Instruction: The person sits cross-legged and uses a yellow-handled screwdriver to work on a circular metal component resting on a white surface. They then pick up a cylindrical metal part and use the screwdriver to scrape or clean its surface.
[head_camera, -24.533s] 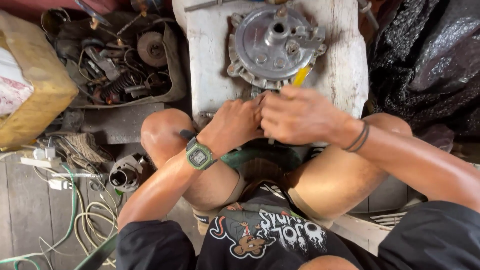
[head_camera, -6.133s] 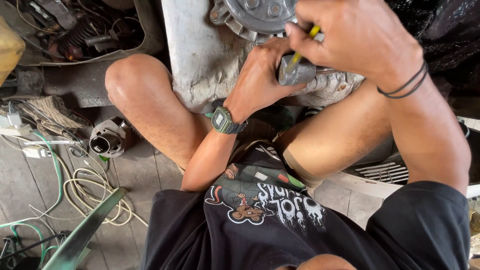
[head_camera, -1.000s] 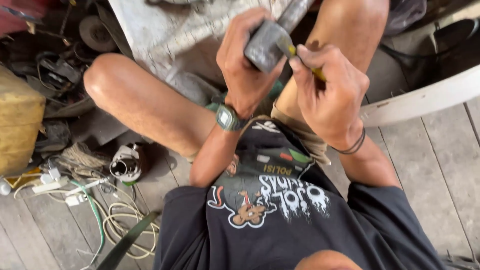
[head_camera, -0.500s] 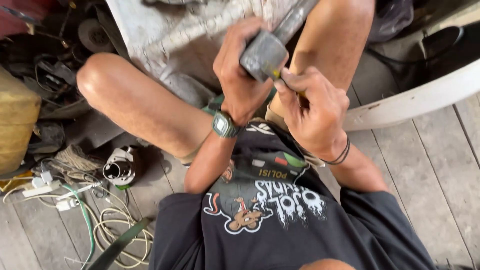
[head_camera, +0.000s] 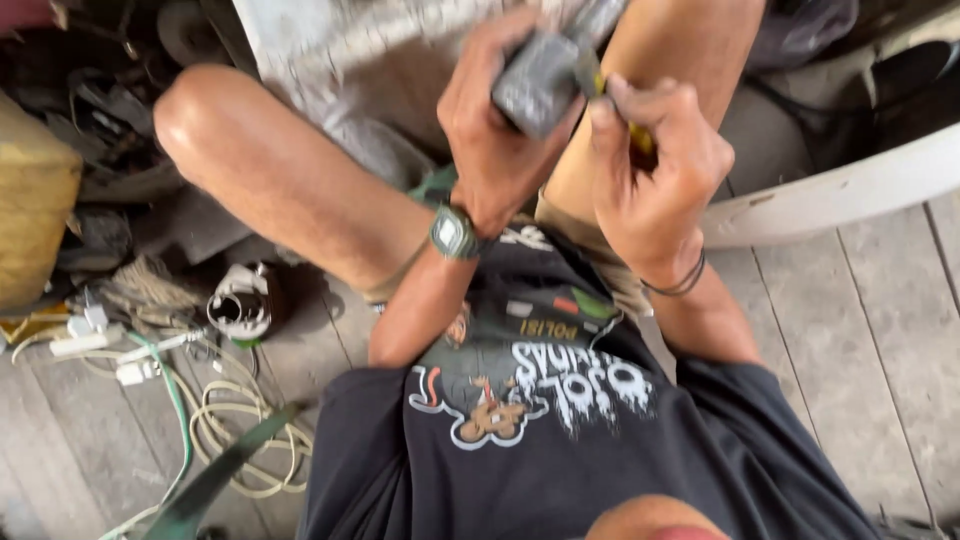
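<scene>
The grey metal part (head_camera: 535, 80) is a blocky piece, blurred in the picture, with a narrower grey end going up and to the right from it. It sits just above the green wristwatch (head_camera: 455, 233), tilted. The yellow-handled tool (head_camera: 640, 140) is just right of the part; only a little yellow shows, and its tip touches the part's right edge.

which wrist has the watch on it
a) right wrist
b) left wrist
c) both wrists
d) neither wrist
b: the square-faced watch sits on the wrist of the left hand, which grips the grey metal part; the right hand has only thin dark bands at its wrist and holds a yellow-handled tool.
</scene>
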